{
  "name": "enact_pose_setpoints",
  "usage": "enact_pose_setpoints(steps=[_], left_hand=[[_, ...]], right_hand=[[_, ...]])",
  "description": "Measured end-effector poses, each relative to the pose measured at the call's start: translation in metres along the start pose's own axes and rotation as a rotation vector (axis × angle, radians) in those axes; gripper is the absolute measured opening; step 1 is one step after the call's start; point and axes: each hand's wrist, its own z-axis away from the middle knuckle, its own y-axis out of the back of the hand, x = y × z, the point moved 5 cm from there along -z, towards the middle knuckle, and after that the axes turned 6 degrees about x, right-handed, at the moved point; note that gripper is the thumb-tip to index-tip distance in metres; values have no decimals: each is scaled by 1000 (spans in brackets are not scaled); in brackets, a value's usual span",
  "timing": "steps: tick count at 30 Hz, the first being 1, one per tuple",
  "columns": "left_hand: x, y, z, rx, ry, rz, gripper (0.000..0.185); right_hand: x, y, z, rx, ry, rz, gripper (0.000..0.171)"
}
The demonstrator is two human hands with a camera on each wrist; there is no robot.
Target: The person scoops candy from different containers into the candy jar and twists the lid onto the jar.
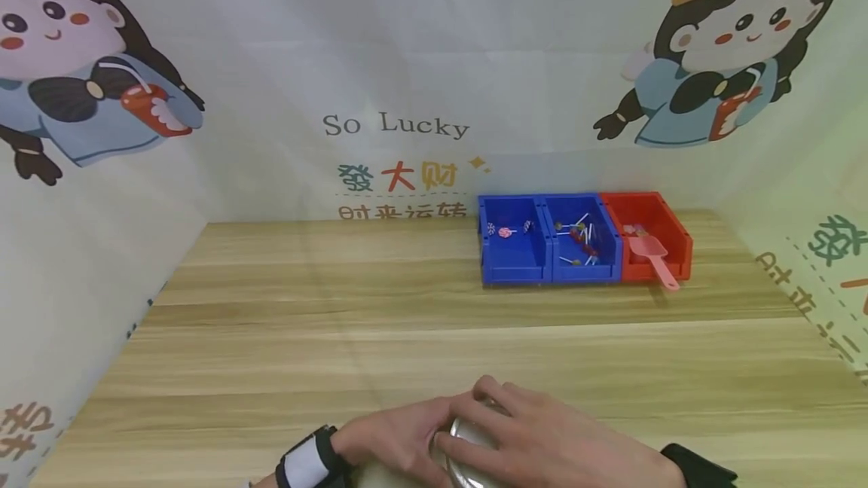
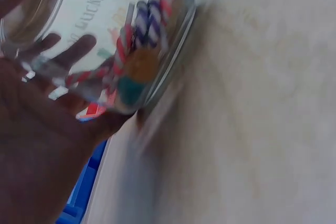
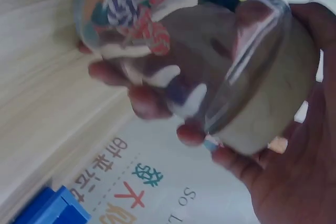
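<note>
At the table's near edge, my left hand (image 1: 396, 435) grips the side of a clear jar (image 2: 100, 90) with its fingers spread round the wall. Inside are striped lollipops (image 3: 126, 6) in purple-white and red-white, and orange (image 2: 143, 65) and teal pieces lie near the base. My right hand (image 1: 549, 435) holds the jar's round top, a lid (image 3: 278, 103), with fingers curled over its rim. A shiny silvery edge (image 1: 464, 454) shows between the two hands in the head view. Most of the jar is hidden behind the hands there.
Two blue bins (image 1: 515, 276) and a red bin (image 1: 640, 271) stand joined at the back right of the wooden table (image 1: 325, 330). Lollipops (image 1: 585, 239) lie in the blue ones. A pink scoop (image 1: 654, 254) leans out of the red one. Printed cloth (image 1: 285, 81) walls the table.
</note>
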Motion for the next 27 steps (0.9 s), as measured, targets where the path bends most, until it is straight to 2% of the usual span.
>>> enact_pose_setpoints(steps=[4,6,8,11,13,16,18,20,24,27], left_hand=[[2,0,0,121,-55,-64,83],[5,-1,-2,184,-95,-82,86],[7,-2,-4,226,-111,-62,87],[9,-3,-4,251,-116,-23,87],[9,-2,-3,247,-107,-30,87],[3,1,0,211,-51,-52,85],[0,4,3,170,-21,-57,85],[-2,4,4,110,7,-15,82],[0,4,4,46,-13,22,77],[0,4,2,63,-17,14,75]], right_hand=[[7,-2,-2,8,-120,10,73],[10,-3,-4,46,-187,33,67],[13,-3,-6,90,-239,64,60],[14,-3,-8,151,-262,113,54],[14,-4,-8,165,-240,120,53],[14,-7,-6,111,-166,58,62],[13,-8,-4,71,-104,20,68],[11,-9,-3,38,-46,-1,74],[7,-8,-3,64,15,45,71],[7,-9,-3,75,8,43,70]])
